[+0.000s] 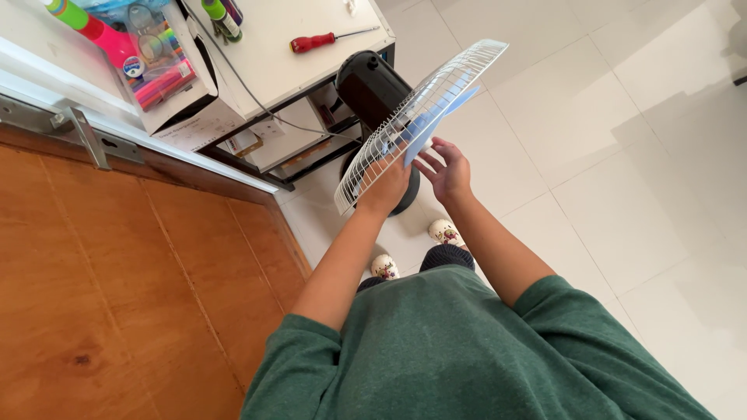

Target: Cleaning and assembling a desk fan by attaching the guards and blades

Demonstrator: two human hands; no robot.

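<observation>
I found the fan (372,87), black-bodied, standing on the tiled floor (638,155) at twelve o'clock from the person. Its white grille (424,109) was off the body and held tilted in front of it; blue blades (436,117) showed through the wires. Refitting, I judged, remained. The left hand (387,185) gripped the grille's lower rim. The right hand (447,173), fingers apart, touched it at three o'clock.
</observation>
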